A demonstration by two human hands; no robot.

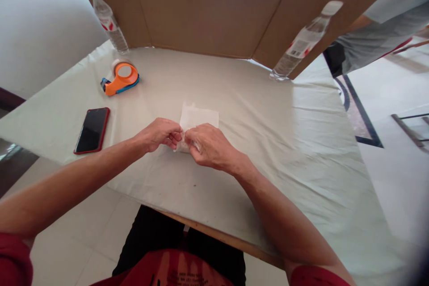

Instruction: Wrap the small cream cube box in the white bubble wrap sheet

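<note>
A small white, thin sheet-like piece (pixel 201 117), perhaps paper or a plastic bag, lies at the middle of the table with an uneven top edge. Its near part looks crumpled and somewhat see-through, and is mostly covered by my hands. From the left, my left hand (pixel 164 135) pinches its left edge between thumb and forefinger, the other fingers curled. My right hand (pixel 211 146) bends over its near part, fingers closed and almost touching the left fingertips. A bit of white shows inside the right hand's curl; exactly what those fingers grip is hidden.
A phone in a red case (pixel 92 130) and an orange-and-blue tape dispenser (pixel 122 78) lie to the left. Water bottles stand at the back left (pixel 109 22) and back right (pixel 304 44), against a cardboard screen (pixel 208 9). Another person in grey (pixel 385 27) is beyond, at right.
</note>
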